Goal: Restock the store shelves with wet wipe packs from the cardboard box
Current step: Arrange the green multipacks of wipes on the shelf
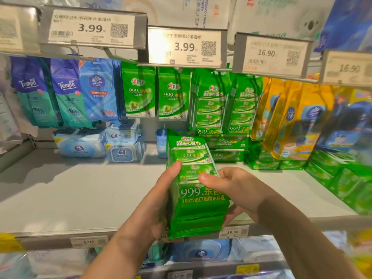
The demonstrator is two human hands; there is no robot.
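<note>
Gripping a stack of glossy green plastic wet-wipe packs [196, 190] over the pale grey shelf board [80, 190], left hand [159, 200] and right hand [235, 188] aim toward matching hanging packs [209, 101] at one o'clock, so restocking seems midway, cardboard box unseen.

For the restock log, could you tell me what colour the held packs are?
Bright green with white and yellow lettering, the wet wipe packs show clearly in the head view.
</note>
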